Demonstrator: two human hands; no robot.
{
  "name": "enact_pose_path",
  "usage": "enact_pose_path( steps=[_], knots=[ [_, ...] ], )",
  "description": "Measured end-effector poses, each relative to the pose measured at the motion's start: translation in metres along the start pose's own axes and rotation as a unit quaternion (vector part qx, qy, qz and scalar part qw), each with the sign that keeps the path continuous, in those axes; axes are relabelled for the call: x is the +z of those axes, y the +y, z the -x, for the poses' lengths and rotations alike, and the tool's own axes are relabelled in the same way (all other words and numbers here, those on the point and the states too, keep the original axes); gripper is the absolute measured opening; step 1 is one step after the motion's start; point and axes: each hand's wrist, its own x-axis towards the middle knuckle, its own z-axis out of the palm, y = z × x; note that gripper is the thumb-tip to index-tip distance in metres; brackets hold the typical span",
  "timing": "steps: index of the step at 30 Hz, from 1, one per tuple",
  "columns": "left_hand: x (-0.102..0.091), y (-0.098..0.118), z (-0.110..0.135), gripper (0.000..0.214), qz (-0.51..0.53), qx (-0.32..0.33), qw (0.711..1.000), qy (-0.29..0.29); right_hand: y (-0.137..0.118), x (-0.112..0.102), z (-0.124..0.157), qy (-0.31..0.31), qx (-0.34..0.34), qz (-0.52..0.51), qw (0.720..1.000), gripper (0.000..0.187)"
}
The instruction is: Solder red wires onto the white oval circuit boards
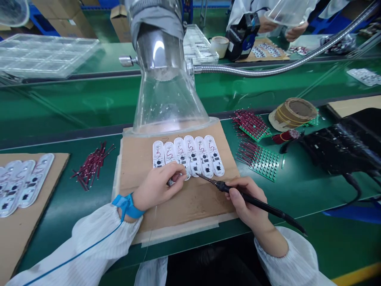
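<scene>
Several white oblong circuit boards (205,153) lie side by side on a brown cardboard pad (190,202). My left hand (159,184), with a blue strap at the wrist, rests on the pad with its fingers pinched at the lower end of the left boards, on something I cannot make out. My right hand (248,202) grips a black soldering iron (262,204) like a pen. Its tip touches the lower end of a middle board.
A clear fume hood (169,99) on a flexible metal hose hangs just behind the boards. Red wire pieces (92,165) lie left, green boards with red wires (258,157) right. More white boards (20,184) on cardboard far left. A tape roll (293,113) and another person's hands (294,29) lie beyond.
</scene>
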Motion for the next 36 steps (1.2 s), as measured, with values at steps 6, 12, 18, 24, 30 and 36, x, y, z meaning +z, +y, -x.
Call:
enact_pose_path(
  steps=[6, 12, 18, 24, 30, 36],
  knots=[
    [-0.002, 0.000, 0.000, 0.009, -0.001, 0.015, 1.000, 0.005, 0.000, -0.001, 0.000, -0.017, -0.002, 0.002, 1.000, 0.009],
    [-0.001, 0.001, -0.001, 0.010, -0.004, 0.017, 1.000, 0.008, 0.000, -0.001, -0.002, -0.029, -0.006, 0.004, 1.000, 0.008],
    [-0.021, -0.003, 0.011, 0.012, -0.001, -0.040, 0.996, 0.077, -0.009, 0.001, -0.004, 0.040, -0.006, -0.065, 0.997, 0.009],
    [-0.038, -0.020, 0.017, 0.011, 0.056, 0.000, 0.996, 0.068, -0.026, 0.016, -0.005, 0.038, 0.010, -0.078, 0.996, 0.007],
    [-0.030, -0.015, 0.018, 0.007, 0.007, 0.017, 0.999, 0.036, -0.017, 0.024, -0.003, 0.043, 0.018, -0.076, 0.996, 0.010],
    [-0.029, -0.010, 0.014, 0.028, -0.067, 0.053, 0.996, 0.013, -0.016, 0.022, -0.001, 0.037, 0.018, -0.073, 0.997, 0.010]
  ],
)
